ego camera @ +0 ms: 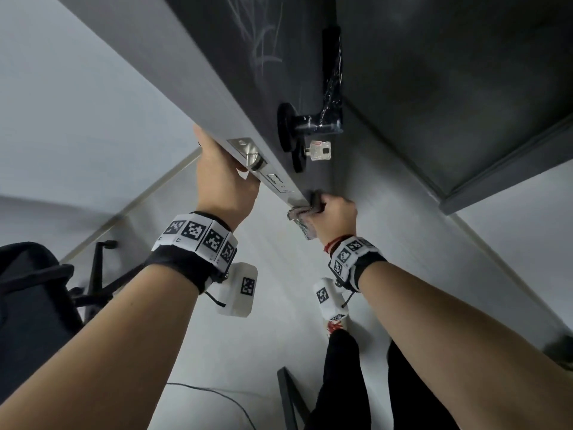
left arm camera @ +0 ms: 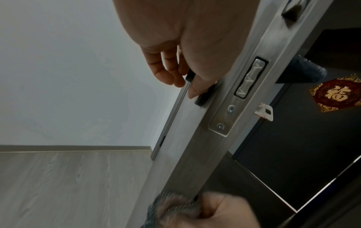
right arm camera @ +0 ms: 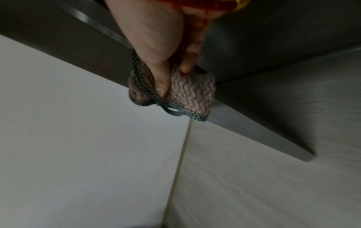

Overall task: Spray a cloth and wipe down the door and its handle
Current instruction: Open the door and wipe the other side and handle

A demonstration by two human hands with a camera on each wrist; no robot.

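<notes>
A person stands at the edge of an open dark door [ego camera: 403, 72], both bare forearms raised toward it, each wrist wrapped in a band of black-and-white markers. The left hand [ego camera: 223, 178] reaches up on the far side of the door's pale edge, level with the metal latch plate [ego camera: 248, 152]; in the left wrist view its fingers [left arm camera: 166, 72] curl round a dark handle part on that side, thumb against it. The right hand [ego camera: 335, 215] is lower and to the right, just below the latch plate, its fingers clenched on a bunched cloth [ego camera: 305, 217] pressed to the corner where the door's edge meets its dark face. The right wrist view shows the thumb and a finger pinching the pinkish knitted cloth, which has a dark checked border, against the edge, the picture blurred. Above the right hand, the black lever handle [ego camera: 331, 88] juts from the door's face, streaked with pale marks, and a key [ego camera: 319, 149] sits in the lock just beneath it. Pale scribbled streaks show on the door's face higher up. An office chair [ego camera: 40, 293] stands at the near left on the light floor [ego camera: 279, 336].
</notes>
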